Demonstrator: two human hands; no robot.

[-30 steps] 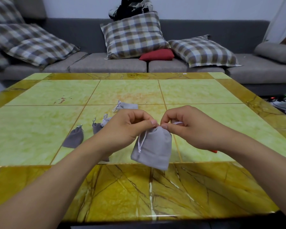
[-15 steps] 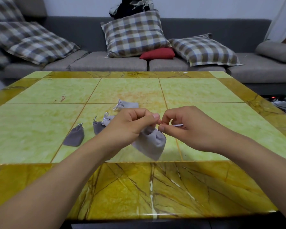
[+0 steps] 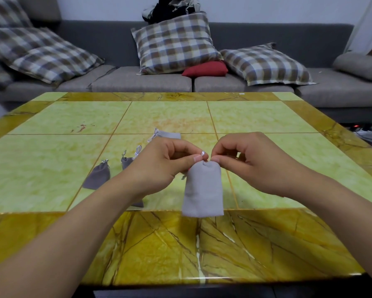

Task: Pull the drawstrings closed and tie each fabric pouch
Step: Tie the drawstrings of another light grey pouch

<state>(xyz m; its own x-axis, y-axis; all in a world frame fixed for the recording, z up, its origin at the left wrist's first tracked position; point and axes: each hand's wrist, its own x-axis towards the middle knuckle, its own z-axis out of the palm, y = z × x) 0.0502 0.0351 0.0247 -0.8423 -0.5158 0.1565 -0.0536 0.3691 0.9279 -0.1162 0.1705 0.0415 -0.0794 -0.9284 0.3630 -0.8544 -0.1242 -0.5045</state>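
Left hand (image 3: 165,162) and right hand (image 3: 245,160) pinch the white drawstrings (image 3: 203,153) of the cinched light grey pouch (image 3: 203,190), knot apparently pending; three tied pouches (image 3: 98,176) lie beyond.

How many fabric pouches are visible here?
4, maybe more hidden: light grey pouch pinched by both hands; dark pouch left on the table; another behind the left wrist; far pouch.

five pouches (image 3: 203,190), four plaid cushions (image 3: 174,43)

pouch (image 3: 203,190): matt grey cloth | table (image 3: 180,250): glossy marble | sofa (image 3: 142,79): woven fabric
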